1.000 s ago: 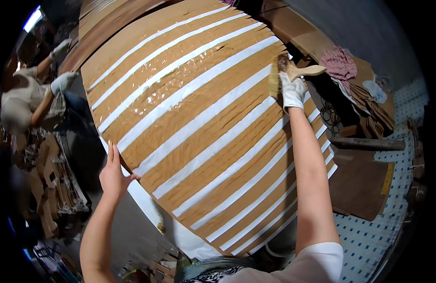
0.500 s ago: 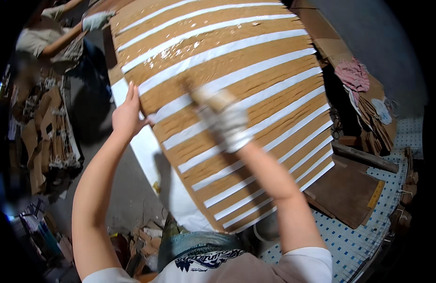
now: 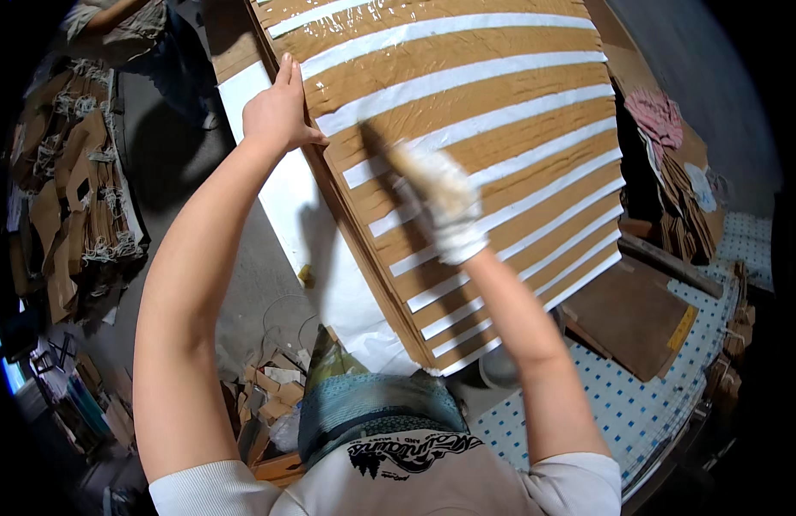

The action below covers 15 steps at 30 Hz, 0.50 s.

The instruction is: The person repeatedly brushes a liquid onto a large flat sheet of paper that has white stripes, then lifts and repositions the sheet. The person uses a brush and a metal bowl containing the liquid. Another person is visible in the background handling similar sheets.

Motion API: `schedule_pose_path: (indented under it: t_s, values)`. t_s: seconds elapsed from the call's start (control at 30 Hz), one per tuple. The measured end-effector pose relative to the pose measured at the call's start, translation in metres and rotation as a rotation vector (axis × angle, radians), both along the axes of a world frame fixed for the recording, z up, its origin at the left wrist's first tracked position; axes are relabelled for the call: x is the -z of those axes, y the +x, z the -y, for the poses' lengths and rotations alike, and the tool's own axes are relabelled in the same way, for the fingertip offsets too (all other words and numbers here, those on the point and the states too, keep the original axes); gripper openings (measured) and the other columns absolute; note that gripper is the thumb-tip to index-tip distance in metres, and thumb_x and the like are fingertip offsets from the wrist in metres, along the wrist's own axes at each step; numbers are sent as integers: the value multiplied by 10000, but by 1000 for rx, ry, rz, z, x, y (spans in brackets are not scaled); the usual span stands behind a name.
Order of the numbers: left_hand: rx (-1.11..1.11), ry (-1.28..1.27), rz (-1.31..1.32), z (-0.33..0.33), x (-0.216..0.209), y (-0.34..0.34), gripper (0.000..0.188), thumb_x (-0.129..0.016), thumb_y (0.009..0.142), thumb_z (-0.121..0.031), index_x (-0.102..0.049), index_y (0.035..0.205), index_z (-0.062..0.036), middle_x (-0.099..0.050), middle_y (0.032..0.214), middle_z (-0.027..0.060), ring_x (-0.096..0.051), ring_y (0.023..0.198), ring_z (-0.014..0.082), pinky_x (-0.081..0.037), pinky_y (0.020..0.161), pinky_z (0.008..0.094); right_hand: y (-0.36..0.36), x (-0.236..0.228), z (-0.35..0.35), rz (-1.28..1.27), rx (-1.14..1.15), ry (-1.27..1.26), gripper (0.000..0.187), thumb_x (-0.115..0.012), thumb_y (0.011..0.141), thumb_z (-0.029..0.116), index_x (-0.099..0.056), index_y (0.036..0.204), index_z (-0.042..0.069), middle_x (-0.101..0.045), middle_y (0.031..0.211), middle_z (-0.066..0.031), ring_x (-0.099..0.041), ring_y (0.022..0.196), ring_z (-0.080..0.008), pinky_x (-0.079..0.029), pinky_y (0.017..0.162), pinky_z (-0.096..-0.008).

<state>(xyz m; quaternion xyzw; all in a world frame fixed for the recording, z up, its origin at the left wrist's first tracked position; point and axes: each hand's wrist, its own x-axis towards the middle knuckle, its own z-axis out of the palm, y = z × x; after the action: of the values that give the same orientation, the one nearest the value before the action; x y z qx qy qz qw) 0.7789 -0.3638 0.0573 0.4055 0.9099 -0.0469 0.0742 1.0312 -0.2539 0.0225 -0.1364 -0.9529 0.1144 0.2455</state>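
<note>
A stack of brown cardboard pieces (image 3: 501,98) lies in front of me, fanned so that their edges make steps, with white strips (image 3: 467,76) between the brown bands. The far part is glossy and looks wet. My left hand (image 3: 276,112) is bare, pressed along the stack's left edge with fingers stretched out and thumb apart. My right hand (image 3: 450,206), in a white glove, is closed round the pale handle of a brush (image 3: 376,142). Motion blurs the brush; its dark end is over the middle of the bands, and whether it touches them I cannot tell.
A white sheet (image 3: 282,206) shows under the stack's left side. At right are a pink cloth (image 3: 654,119), brown boards (image 3: 626,314) and a blue-dotted white surface (image 3: 600,404). Cardboard scraps (image 3: 273,387) lie below left. Another person (image 3: 161,52) stands at far left.
My left hand has moved up and right along the stack's edge. The brush and right hand are lower and further right. The view has shifted, and more of the stack's left side shows.
</note>
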Motion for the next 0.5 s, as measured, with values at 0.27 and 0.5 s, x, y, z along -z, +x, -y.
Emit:
schedule_pose_path:
  t_s: [0.27, 0.5]
  values:
    - [-4, -22, -21, -3, 6, 7, 1458, -931, 474, -606, -189, 1571, 2, -197, 1667, 112, -670, 1144, 301, -600, 830, 375, 21, 37, 15, 140, 527, 289, 390, -669, 847, 152, -647, 1235, 144, -541, 816, -47, -567, 725, -218, -481, 597, -391]
    - [20, -80, -63, -5, 6, 5, 1538, -921, 453, -660, -126, 1582, 17, -147, 1679, 129, -679, 1136, 280, -592, 794, 350, 58, 32, 49, -13, 144, -583, 319, -725, 903, 188, -697, 1212, 118, -719, 1053, -75, -687, 898, -199, -560, 767, -334]
